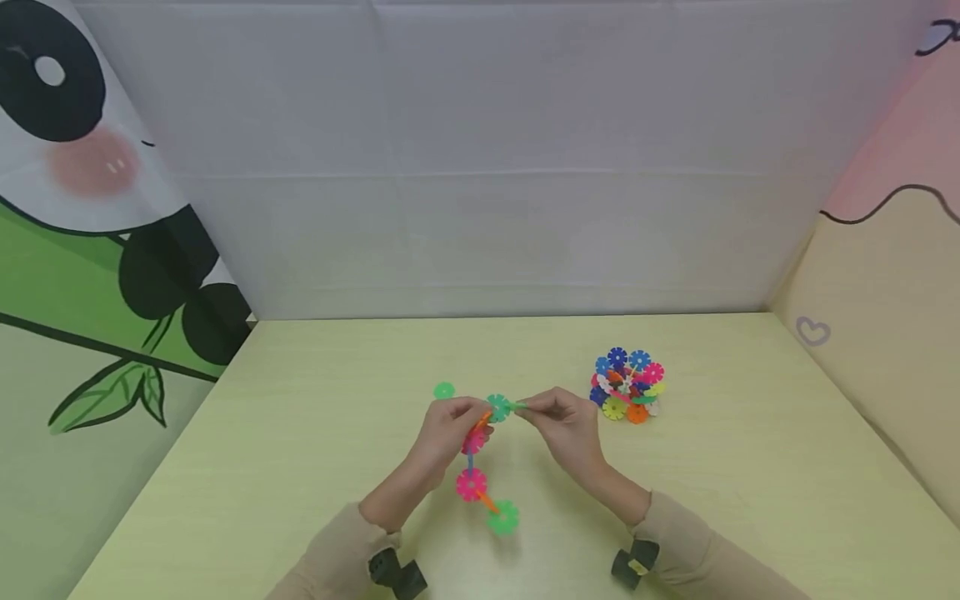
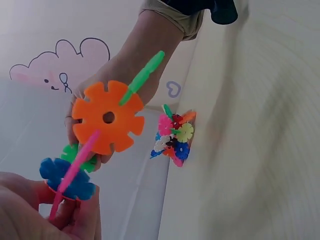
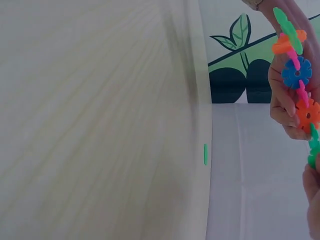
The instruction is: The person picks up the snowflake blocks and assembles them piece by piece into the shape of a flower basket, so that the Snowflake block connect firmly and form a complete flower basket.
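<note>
A chain of slotted flower-shaped plastic discs joined edge to edge hangs between the hands. My left hand (image 1: 448, 433) pinches its upper part near an orange disc (image 3: 308, 116). Below that hand dangle a pink disc (image 1: 472, 484) and, at the loose end, a green disc (image 1: 503, 517). A teal-green disc (image 1: 498, 408) stands between the two hands. With thumb and fingertips my right hand (image 1: 567, 429) pinches a green disc (image 1: 521, 406), seen edge-on against the teal-green one. Whether its slot is fully seated cannot be seen. A blue disc (image 3: 297, 73) also belongs to the chain.
A heap of mixed-colour discs (image 1: 626, 387) lies on the table (image 1: 337, 375), beyond and right of the right hand. One loose green disc (image 1: 444, 390) lies just behind the left hand. A pale wall (image 1: 480, 233) closes off the back, with printed panels at both sides.
</note>
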`<act>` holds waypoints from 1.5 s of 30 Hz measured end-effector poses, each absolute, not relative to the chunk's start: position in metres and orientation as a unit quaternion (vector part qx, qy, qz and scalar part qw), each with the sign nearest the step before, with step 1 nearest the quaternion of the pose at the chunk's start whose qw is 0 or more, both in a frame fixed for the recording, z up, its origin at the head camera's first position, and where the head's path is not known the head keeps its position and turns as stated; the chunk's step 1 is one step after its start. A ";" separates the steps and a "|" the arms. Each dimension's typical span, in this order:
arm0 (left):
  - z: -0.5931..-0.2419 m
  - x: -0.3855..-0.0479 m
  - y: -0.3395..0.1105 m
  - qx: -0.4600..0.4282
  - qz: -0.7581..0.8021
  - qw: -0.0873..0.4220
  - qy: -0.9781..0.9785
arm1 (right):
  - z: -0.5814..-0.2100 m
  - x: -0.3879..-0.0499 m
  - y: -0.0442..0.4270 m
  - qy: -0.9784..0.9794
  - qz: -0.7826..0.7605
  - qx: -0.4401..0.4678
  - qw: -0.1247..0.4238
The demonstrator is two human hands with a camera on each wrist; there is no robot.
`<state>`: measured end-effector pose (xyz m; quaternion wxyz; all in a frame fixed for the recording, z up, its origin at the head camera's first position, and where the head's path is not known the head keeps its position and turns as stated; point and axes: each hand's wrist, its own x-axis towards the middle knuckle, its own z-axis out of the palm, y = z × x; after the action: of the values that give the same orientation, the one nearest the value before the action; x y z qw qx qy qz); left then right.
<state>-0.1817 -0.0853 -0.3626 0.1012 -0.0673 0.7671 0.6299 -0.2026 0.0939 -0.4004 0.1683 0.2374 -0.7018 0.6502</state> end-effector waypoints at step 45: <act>-0.346 -0.169 -0.089 -0.076 0.644 0.137 0.749 | -0.387 -0.193 0.095 -0.712 0.660 0.206 0.123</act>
<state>-0.1689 -0.0886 -0.3462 0.1368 -0.0762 0.7492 0.6436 -0.1933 0.0952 -0.3866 0.1235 0.2064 -0.7118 0.6599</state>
